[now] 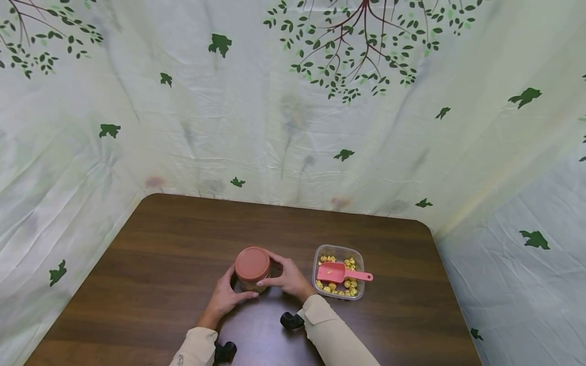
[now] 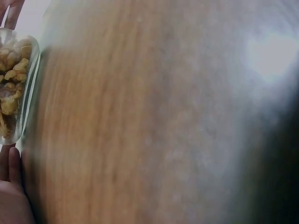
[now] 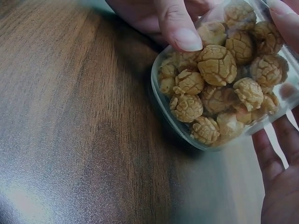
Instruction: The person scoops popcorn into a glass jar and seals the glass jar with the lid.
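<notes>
A clear jar (image 3: 219, 88) with a pink lid (image 1: 253, 264) stands upright at the middle of the table, with caramel popcorn balls showing through its wall. I cannot tell whether its base touches the table. My left hand (image 1: 225, 296) holds the jar from the left, its thumb across the near side. From the right, my right hand (image 1: 289, 277) grips it high up, the thumb at the front by the lid. In the left wrist view the jar (image 2: 14, 84) is cut off at the edge. Parts of the fingers are hidden behind it.
To the right stands a clear square tub (image 1: 316, 274) with popcorn balls (image 1: 350, 263) in it. A pink scoop (image 1: 331, 272) lies across it, handle over the right rim. The brown wooden table (image 1: 137, 284) has rounded far corners and meets a leaf-patterned curtain (image 1: 274, 127).
</notes>
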A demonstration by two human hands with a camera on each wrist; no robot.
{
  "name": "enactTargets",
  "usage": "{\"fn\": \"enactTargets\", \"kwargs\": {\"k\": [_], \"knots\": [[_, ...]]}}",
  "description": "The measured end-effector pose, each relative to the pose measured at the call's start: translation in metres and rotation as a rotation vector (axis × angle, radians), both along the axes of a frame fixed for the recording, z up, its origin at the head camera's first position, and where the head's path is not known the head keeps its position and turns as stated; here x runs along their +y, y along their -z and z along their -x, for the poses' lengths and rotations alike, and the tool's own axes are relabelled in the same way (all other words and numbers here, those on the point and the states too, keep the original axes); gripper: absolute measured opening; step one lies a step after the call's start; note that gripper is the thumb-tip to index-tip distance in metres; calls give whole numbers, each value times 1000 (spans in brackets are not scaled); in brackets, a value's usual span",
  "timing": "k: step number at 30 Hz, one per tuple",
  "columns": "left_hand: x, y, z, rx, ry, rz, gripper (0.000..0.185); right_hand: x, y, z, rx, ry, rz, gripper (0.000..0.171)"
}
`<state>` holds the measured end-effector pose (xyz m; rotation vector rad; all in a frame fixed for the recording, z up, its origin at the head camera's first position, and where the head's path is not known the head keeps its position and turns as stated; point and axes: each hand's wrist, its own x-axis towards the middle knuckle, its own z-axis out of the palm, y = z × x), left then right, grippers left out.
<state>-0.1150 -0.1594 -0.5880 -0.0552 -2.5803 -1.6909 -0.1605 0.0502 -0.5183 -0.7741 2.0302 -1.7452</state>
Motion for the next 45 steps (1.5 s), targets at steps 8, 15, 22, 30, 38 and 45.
{"fn": "enactTargets", "kwargs": {"k": [8, 15, 22, 30, 38, 45], "knots": [[2, 0, 1, -10, -5, -7, 99, 1, 3, 1, 1, -1, 21, 76], [2, 1, 1, -29, -4, 6, 97, 1, 3, 0, -7, 3, 19, 76], [-1, 0, 0, -66, 5, -6, 97, 2, 0, 1, -42, -4, 9, 76], [-2, -2, 0, -66, 13, 2, 97, 0, 9, 6, -43, -2, 9, 82], [-2, -2, 0, -71, 12, 16, 98, -1, 15, 15, 0, -24, -51, 93], [-1, -3, 0, -65, 13, 6, 96, -7, 7, 20, 31, -70, -94, 96]]}}
